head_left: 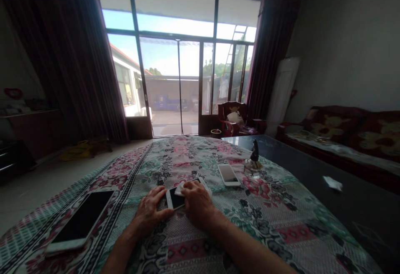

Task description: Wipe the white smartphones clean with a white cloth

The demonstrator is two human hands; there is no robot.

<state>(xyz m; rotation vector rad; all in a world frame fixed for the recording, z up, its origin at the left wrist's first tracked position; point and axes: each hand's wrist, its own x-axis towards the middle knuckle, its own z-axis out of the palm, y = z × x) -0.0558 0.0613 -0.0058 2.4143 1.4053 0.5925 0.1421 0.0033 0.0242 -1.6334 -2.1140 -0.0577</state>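
A white phone with a dark screen (177, 200) lies on the floral tablecloth (184, 240) in front of me. My left hand (150, 207) rests at its left end, thumb and fingers spread apart around the edge. With bunched fingers, my right hand (198, 201) presses a white tissue (179, 189) onto the screen and covers part of the phone. Beyond it to the right is a second white phone (228, 175). A larger white device with a black screen (83, 220) lies at the left.
A small dark figurine (255, 151) stands on a clear base at the cloth's right side. A crumpled white tissue (333, 183) lies on the dark table (300, 170) at right. Behind are a red armchair (233, 118), a sofa (337, 128) and glass doors.
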